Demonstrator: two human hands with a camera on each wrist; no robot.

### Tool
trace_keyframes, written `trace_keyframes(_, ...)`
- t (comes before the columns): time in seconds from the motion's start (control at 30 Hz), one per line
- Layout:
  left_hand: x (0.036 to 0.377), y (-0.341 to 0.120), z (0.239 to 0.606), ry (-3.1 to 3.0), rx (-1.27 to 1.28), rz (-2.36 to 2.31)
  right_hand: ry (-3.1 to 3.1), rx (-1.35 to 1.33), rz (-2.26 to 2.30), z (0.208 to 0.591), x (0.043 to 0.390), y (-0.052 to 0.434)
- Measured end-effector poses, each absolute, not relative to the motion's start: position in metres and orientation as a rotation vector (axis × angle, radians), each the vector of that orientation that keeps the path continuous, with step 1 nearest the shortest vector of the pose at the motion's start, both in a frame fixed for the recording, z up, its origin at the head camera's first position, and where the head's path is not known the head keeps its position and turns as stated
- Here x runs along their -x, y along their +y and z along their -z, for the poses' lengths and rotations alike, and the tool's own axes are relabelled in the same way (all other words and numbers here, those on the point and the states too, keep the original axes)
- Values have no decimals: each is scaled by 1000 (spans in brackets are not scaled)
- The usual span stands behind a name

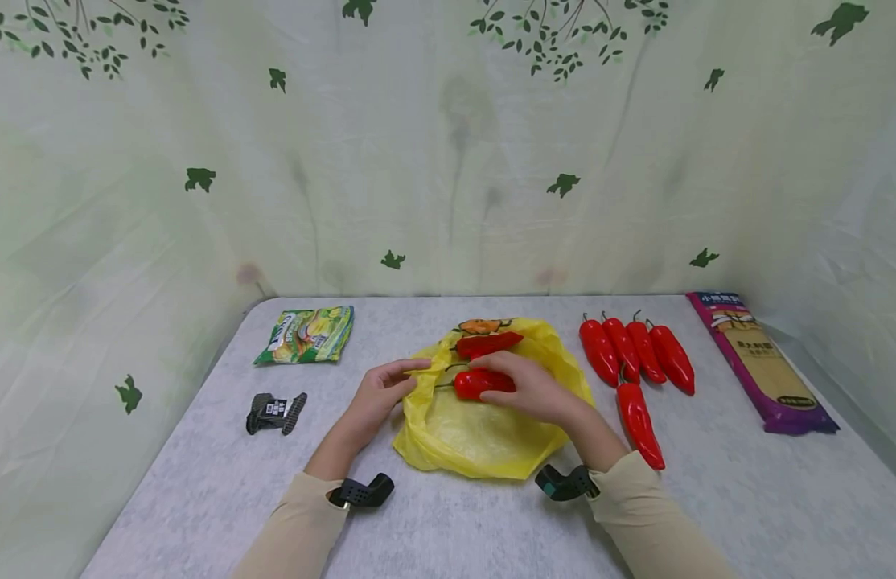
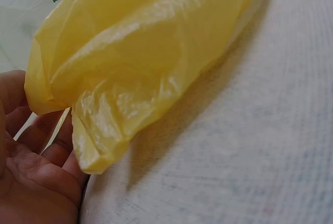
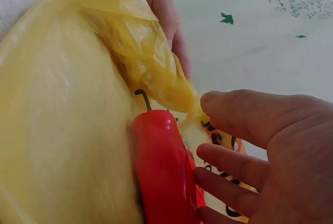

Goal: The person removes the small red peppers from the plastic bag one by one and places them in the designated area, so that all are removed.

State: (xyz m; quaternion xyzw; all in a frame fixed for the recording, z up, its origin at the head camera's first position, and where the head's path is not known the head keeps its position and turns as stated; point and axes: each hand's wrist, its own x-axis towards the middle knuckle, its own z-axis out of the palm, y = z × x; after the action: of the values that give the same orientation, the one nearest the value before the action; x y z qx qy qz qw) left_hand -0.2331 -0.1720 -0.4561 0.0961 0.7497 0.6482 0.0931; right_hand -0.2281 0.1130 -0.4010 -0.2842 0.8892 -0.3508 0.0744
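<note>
A yellow plastic bag (image 1: 484, 442) lies spread with its mouth open in the middle of the table. At its left rim is my left hand (image 1: 379, 398); in the left wrist view, thumb and fingers pinch the bag's edge. Inside the bag lies a red pepper (image 1: 466, 386) with a green stem, and another red pepper (image 1: 489, 345) sits just behind it. My right hand (image 1: 531, 386) is over the nearer pepper. The right wrist view shows the right hand's fingers (image 3: 229, 164) loosely extended beside that pepper, fingertips at its side, thumb apart from it.
Several red peppers (image 1: 639, 418) lie right of the bag, near my right forearm. A purple noodle packet (image 1: 766, 362) is at the far right. A green snack packet (image 1: 306, 335) and a small black packet (image 1: 274, 412) lie on the left.
</note>
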Motion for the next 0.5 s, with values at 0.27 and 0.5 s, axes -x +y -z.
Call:
trace_keyframes(0.27, 234, -172, 456, 2227, -279, -1916, 2674, 831, 1004, 402, 226, 111)
trace_keyframes(0.5, 234, -171, 456, 2217, -274, -1918, 2693, 844, 946, 402, 224, 110)
